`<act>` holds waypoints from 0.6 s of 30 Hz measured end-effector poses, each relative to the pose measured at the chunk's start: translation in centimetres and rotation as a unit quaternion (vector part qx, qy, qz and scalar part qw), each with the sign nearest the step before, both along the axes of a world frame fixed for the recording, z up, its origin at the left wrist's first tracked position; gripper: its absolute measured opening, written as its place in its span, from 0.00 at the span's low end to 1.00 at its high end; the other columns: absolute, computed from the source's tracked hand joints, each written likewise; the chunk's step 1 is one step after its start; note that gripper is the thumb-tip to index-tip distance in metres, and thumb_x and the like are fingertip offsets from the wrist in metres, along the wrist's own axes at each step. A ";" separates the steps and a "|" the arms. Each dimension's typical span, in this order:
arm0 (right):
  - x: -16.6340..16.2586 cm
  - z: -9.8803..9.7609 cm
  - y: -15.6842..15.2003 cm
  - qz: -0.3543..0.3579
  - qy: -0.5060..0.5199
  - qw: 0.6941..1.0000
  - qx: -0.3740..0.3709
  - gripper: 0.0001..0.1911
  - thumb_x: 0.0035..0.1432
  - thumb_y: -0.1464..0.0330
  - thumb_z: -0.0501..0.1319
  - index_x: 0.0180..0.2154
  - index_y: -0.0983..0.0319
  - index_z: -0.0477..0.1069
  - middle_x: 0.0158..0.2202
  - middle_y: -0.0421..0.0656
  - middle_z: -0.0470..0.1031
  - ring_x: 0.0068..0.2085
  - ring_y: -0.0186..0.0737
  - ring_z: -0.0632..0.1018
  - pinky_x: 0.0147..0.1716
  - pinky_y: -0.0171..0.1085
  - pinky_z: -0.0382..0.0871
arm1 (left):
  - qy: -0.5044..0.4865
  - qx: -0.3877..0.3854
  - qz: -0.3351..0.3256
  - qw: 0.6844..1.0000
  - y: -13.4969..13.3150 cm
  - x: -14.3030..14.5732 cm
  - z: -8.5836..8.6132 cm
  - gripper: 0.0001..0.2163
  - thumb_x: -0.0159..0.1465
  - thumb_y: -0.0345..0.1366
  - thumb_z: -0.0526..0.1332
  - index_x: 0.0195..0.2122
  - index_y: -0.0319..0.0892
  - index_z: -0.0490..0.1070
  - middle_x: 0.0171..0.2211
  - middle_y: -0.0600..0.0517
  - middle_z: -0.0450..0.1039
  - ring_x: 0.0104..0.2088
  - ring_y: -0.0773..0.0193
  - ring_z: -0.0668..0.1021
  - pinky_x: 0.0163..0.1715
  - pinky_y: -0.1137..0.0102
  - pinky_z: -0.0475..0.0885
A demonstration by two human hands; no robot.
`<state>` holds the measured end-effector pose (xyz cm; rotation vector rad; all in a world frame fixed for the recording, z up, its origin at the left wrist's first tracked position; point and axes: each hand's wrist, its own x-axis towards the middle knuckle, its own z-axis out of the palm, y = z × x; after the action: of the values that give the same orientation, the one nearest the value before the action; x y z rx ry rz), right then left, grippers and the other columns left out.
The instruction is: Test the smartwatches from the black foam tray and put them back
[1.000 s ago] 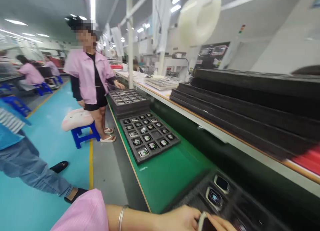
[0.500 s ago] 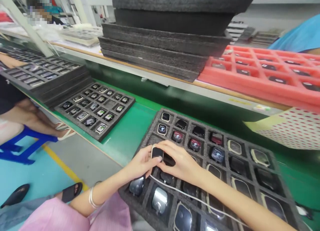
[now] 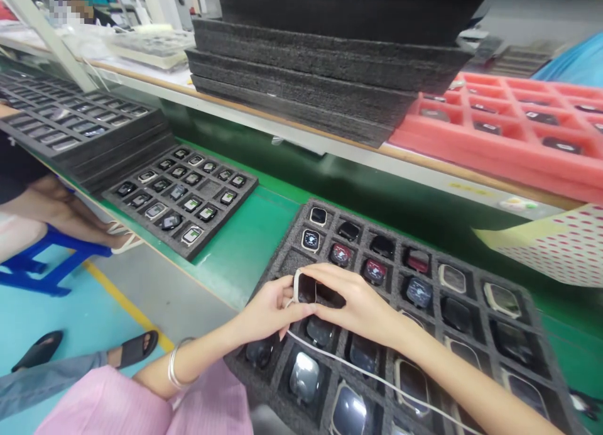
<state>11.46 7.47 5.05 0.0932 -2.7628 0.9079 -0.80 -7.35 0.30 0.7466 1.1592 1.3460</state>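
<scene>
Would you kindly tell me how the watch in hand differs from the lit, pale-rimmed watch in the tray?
The held watch has a dark screen, the tray watch a lit one. Left hand and right hand hold the held watch; the tray watch lies in the foam tray. Both have pale rims.

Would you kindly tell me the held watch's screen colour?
The screen is nearly black, best seen in the head view.

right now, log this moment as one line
left hand: grip on watch | right hand: grip on same watch | watch: above tray | cable: across tray
</scene>
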 end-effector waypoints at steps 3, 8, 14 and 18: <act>0.0 -0.2 -0.2 0.002 -0.001 1.000 0.026 0.19 0.61 0.68 0.60 0.53 0.64 0.66 0.48 0.52 0.73 0.48 0.47 0.76 0.47 0.45 0.74 | 0.009 -0.008 0.006 1.000 0.0 0.0 -0.1 0.17 0.60 0.42 0.64 0.45 0.37 0.65 0.23 0.59 0.65 0.12 0.78 0.65 0.10 0.82 0.59; 0.2 0.6 0.1 0.012 -0.001 0.999 0.030 0.21 0.58 0.70 0.61 0.54 0.64 0.65 0.48 0.51 0.75 0.48 0.47 0.77 0.47 0.44 0.74 | 0.000 0.008 0.009 1.000 0.1 0.1 0.1 0.17 0.58 0.41 0.66 0.44 0.37 0.67 0.25 0.58 0.67 0.17 0.76 0.67 0.16 0.79 0.63; 0.2 0.8 0.0 0.015 0.003 0.999 0.032 0.19 0.60 0.70 0.61 0.53 0.64 0.66 0.48 0.50 0.75 0.48 0.46 0.77 0.47 0.42 0.75 | -0.008 0.022 0.006 1.000 0.1 0.1 0.2 0.18 0.57 0.39 0.67 0.45 0.37 0.69 0.31 0.54 0.71 0.23 0.74 0.69 0.23 0.78 0.65; 0.3 0.4 -1.2 -0.012 0.021 0.992 0.127 0.17 0.65 0.67 0.54 0.54 0.64 0.65 0.50 0.53 0.73 0.48 0.49 0.77 0.47 0.47 0.74 | 0.012 -0.018 0.011 1.000 0.1 0.0 0.1 0.18 0.60 0.44 0.63 0.45 0.36 0.68 0.24 0.58 0.67 0.12 0.79 0.60 0.10 0.79 0.54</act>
<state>11.71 6.29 5.48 0.1205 -2.8186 0.5388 -0.83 -7.28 0.37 0.7276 1.2100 1.3334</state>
